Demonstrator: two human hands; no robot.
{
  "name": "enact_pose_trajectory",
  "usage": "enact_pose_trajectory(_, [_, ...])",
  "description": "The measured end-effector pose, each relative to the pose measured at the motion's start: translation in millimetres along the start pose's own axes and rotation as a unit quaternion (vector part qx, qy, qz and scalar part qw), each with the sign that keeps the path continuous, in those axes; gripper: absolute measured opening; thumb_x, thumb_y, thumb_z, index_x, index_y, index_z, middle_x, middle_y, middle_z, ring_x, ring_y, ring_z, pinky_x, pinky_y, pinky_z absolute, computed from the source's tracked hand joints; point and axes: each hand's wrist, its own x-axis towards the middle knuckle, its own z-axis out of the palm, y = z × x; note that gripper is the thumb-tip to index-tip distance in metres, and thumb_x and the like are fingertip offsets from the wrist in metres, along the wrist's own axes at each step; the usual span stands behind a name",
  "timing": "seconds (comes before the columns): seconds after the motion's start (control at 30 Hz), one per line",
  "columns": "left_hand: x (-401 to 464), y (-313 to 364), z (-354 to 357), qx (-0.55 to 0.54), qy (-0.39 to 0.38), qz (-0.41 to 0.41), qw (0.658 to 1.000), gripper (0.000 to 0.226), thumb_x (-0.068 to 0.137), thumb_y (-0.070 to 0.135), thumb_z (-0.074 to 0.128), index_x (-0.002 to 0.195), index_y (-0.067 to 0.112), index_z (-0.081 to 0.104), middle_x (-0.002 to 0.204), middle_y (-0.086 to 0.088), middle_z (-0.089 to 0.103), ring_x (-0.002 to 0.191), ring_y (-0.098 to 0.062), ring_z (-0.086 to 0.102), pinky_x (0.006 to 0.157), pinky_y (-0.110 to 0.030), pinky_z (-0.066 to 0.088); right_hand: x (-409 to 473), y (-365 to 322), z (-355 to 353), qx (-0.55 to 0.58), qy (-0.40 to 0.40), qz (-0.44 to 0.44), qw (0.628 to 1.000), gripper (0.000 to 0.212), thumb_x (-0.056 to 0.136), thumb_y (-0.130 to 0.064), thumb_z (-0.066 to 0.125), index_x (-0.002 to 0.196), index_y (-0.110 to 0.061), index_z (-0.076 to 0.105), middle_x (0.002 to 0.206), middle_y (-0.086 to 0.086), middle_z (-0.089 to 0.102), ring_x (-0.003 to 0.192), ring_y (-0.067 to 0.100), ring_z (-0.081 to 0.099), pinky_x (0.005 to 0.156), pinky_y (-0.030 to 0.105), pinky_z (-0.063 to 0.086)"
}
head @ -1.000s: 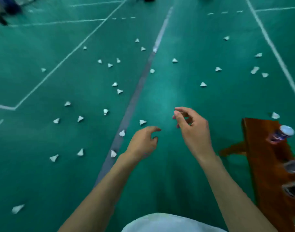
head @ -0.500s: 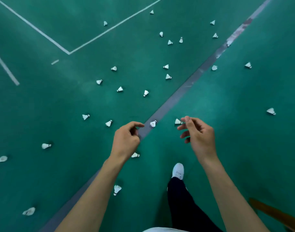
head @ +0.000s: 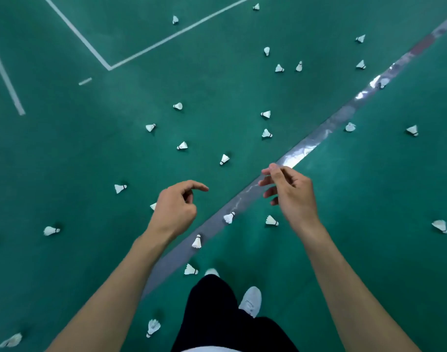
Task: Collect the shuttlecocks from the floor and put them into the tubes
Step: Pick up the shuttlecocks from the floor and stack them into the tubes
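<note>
Several white shuttlecocks lie scattered over the green court floor. The nearest ones are a shuttlecock on the grey strip [head: 228, 217], another just right of it [head: 271, 221], one below my left wrist [head: 196, 242] and one by my feet [head: 190, 270]. My left hand [head: 175, 209] hovers above the floor with loosely curled fingers and holds nothing. My right hand [head: 291, 193] hangs in the air over the grey strip, fingers relaxed, also holding nothing. No tube is in view.
A grey floor strip [head: 319, 138] runs diagonally from lower left to upper right. White court lines [head: 110, 67] meet at a corner at upper left. My dark trouser leg [head: 217, 308] and white shoe [head: 251, 301] are below the hands.
The view has swung down and left; the wooden bench with tubes has left the frame. I have stepped closer to the shuttlecocks. Both hands stay raised and hold nothing.
</note>
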Motion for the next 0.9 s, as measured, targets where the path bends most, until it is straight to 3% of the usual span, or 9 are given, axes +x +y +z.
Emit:
enact_pose_trajectory(0.2, [146,5,28,0.042,-0.079,0.072,0.993,0.052,0.077,-0.010,0.044,0.095,0.026,0.077,0.053,0.013,0.045,0.046,-0.010,0.037,0.046,-0.014,0.029,123,-4,0,-0.048,-0.002,-0.014,0.999,0.023,0.105,-0.030,0.059,0.088,-0.024,0.075,0.081,-0.002,0.077,0.062,0.010,0.065,0.053,0.014,0.046])
enact_pose_trajectory(0.3, [211,-3,54,0.087,-0.131,0.090,0.983,0.048,0.076,-0.004,0.045,0.097,0.024,0.077,0.058,0.010,0.051,0.052,-0.009,0.043,0.054,-0.021,0.040,173,14,-5,-0.068,-0.005,-0.003,0.998,0.023,0.104,-0.029,0.060,0.089,-0.023,0.075,0.080,-0.004,0.077,0.062,0.006,0.065,0.054,0.012,0.046])
enact_pose_trajectory(0.43, [267,-29,110,0.224,-0.264,0.138,0.928,0.055,0.064,0.018,0.040,0.107,0.026,0.073,0.072,0.015,0.049,0.080,-0.016,0.050,0.076,-0.034,0.050,239,60,-17,-0.143,-0.057,0.024,0.988,0.025,0.104,-0.038,0.059,0.087,-0.028,0.075,0.084,-0.009,0.076,0.067,0.012,0.066,0.060,0.023,0.048])
enact_pose_trajectory(0.57, [313,-85,186,0.321,-0.369,0.106,0.866,0.058,0.062,0.025,0.040,0.111,0.036,0.069,0.076,0.013,0.052,0.094,-0.020,0.059,0.079,-0.034,0.053,310,139,-23,-0.191,-0.095,0.019,0.977,0.026,0.101,-0.041,0.061,0.087,-0.024,0.075,0.081,-0.009,0.075,0.077,0.023,0.067,0.072,0.038,0.053])
enact_pose_trajectory(0.67, [346,-156,257,0.367,-0.413,0.112,0.826,0.051,0.069,0.023,0.046,0.113,0.036,0.069,0.085,0.008,0.063,0.102,-0.022,0.062,0.081,-0.034,0.054,360,232,-19,-0.239,-0.123,-0.027,0.963,0.024,0.100,-0.039,0.062,0.086,-0.023,0.072,0.079,-0.006,0.072,0.073,0.022,0.063,0.074,0.040,0.053])
enact_pose_trajectory(0.77, [380,-241,337,0.394,-0.424,0.189,0.793,0.052,0.068,0.019,0.053,0.114,0.035,0.071,0.102,0.006,0.062,0.102,-0.020,0.053,0.088,-0.034,0.049,411,346,-8,-0.356,-0.207,-0.110,0.905,0.023,0.102,-0.040,0.059,0.102,-0.022,0.074,0.094,-0.007,0.071,0.085,0.018,0.062,0.080,0.039,0.053])
enact_pose_trajectory(0.9, [418,-358,442,0.434,-0.443,0.209,0.756,0.058,0.065,0.024,0.053,0.119,0.036,0.069,0.122,0.003,0.055,0.106,-0.020,0.045,0.098,-0.036,0.043,469,502,16,-0.475,-0.362,-0.172,0.784,0.028,0.105,-0.046,0.049,0.116,-0.029,0.068,0.115,-0.005,0.063,0.108,0.021,0.061,0.087,0.039,0.051])
